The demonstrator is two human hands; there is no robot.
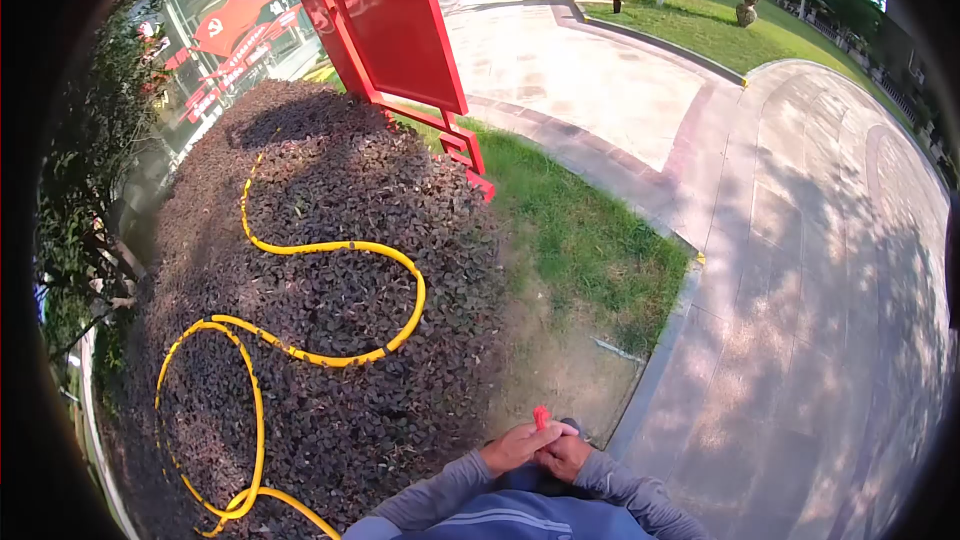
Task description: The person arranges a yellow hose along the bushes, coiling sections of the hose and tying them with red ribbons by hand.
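Note:
Close to my body, at the bottom of the view, my left hand [513, 447] and my right hand [569, 456] meet. A small red object [541, 417] sticks up between them; its kind is not clear. My left hand is closed around its lower part, with the thumb lying across. The right hand's fingers are curled in against the left, and what they grip is hidden. To the left, a yellow hose [346, 246] with dark marks winds in loops over a dark purple hedge [330, 290], apart from both hands.
A red sign board [395, 20] on a frame stands behind the hedge. Grass [590, 250] and bare soil lie ahead, bordered by a stone kerb [655, 365]. Paving [770, 360] stretches to the right. A small tree [85, 180] stands at far left.

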